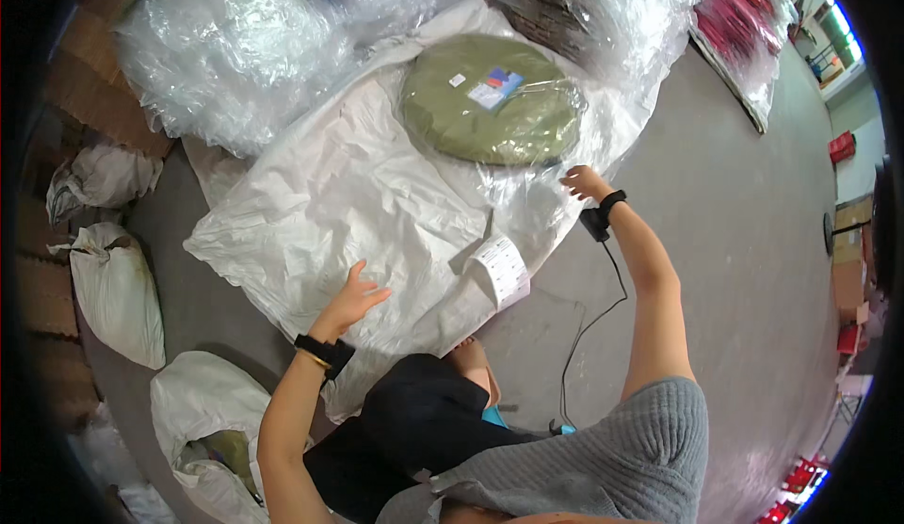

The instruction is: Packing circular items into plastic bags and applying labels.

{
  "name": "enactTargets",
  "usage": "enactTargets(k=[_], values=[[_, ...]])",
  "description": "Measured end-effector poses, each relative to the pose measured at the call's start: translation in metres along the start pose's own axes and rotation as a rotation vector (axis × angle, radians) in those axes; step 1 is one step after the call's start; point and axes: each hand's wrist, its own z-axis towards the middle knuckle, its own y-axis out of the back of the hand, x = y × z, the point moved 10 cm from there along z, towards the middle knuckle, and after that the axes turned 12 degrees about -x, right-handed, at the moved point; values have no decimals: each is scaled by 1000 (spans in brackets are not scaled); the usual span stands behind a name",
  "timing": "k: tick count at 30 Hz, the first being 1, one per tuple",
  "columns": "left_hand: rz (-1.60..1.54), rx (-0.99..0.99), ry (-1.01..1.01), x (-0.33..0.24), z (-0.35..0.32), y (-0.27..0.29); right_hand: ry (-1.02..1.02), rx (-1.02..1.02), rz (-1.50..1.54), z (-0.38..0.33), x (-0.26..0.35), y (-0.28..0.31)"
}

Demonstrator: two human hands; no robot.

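A flat, oval, olive-green folded bundle (490, 133) in clear plastic lies on a crumpled white woven sheet (330, 185). It bears a blue-and-white label card (495, 89) and a small white sticker. My right hand (586, 183) is just off the bundle's near right edge, its fingers apart and slightly curled, with nothing seen in them. Over the near left part of the sheet, my left hand (353, 300) has its thumb and fingers spread, holding nothing. Between my hands, a curling strip of white printed labels (501, 272) rests on the sheet's near edge.
Large clear plastic-wrapped bundles (235, 48) stand at the back; a red wrapped stack (744, 25) is far right. White sacks (118, 293) sit at the left, one sack (207, 397) open with green inside. A black cable (570, 364) hangs from my right wrist device.
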Motion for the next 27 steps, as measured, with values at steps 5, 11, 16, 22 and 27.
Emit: enactTargets(k=[5,11,16,22,27], values=[[558,-44,-91,165,16,44,-1,197,139,-18,12,-96],[699,-189,261,288,-2,51,-173,9,782,11,12,-114],[608,-667,502,336,-21,97,-321,-204,1192,56,-26,-127],[-51,-867,660,428,-8,127,-473,-145,1157,95,-46,-174],[-97,-881,704,436,3,151,-507,-127,1219,107,-11,-205]])
